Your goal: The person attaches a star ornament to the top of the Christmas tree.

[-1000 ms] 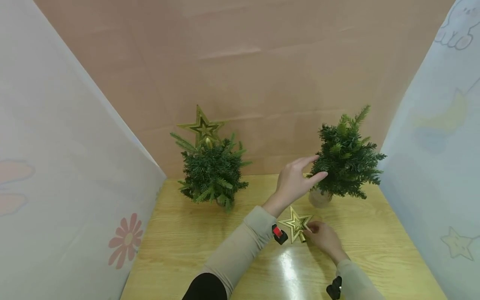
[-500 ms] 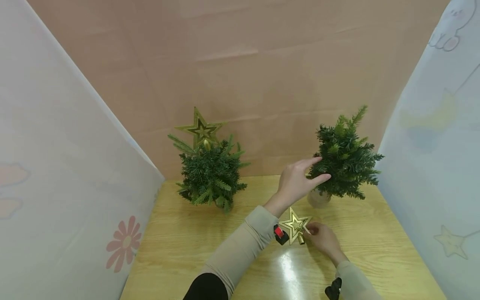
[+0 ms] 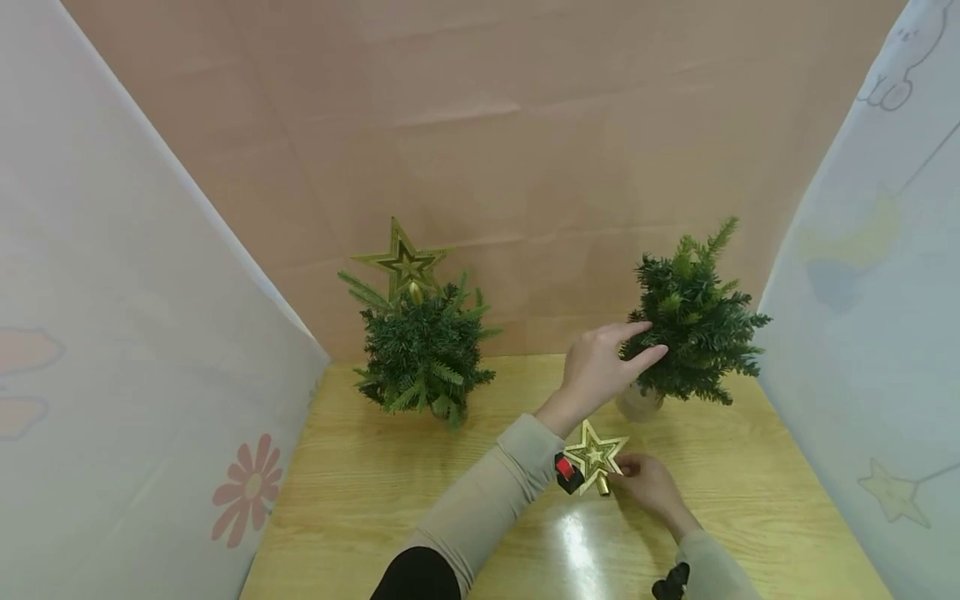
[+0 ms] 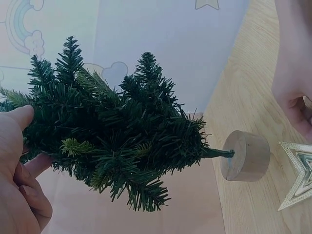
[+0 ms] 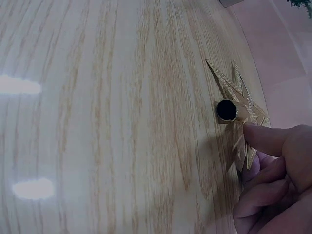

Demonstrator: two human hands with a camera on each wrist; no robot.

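My left hand (image 3: pixel 600 367) holds the foliage of the right-hand artificial Christmas tree (image 3: pixel 693 325), its thumb on one side and a finger on the other. In the left wrist view that tree (image 4: pixel 126 126) rises on a thin stem from a round wooden base (image 4: pixel 246 156). A gold star tree topper (image 3: pixel 596 458) lies close over the table in front of it. My right hand (image 3: pixel 648 487) pinches the topper by a lower point, near its short tube. The right wrist view shows the tube's dark open end facing the camera, and the thumb (image 5: pixel 268 139) against the star.
A second Christmas tree (image 3: pixel 423 350) stands at the back left, with a gold star (image 3: pixel 407 267) on its top. The wood-grain table (image 3: pixel 360 500) is bounded by a brown back sheet (image 3: pixel 525 183) and patterned side sheets (image 3: pixel 150 333).
My left hand has moved a little to the right, further onto the tree. The star topper has turned slightly in my right hand. The head view has shifted a little.
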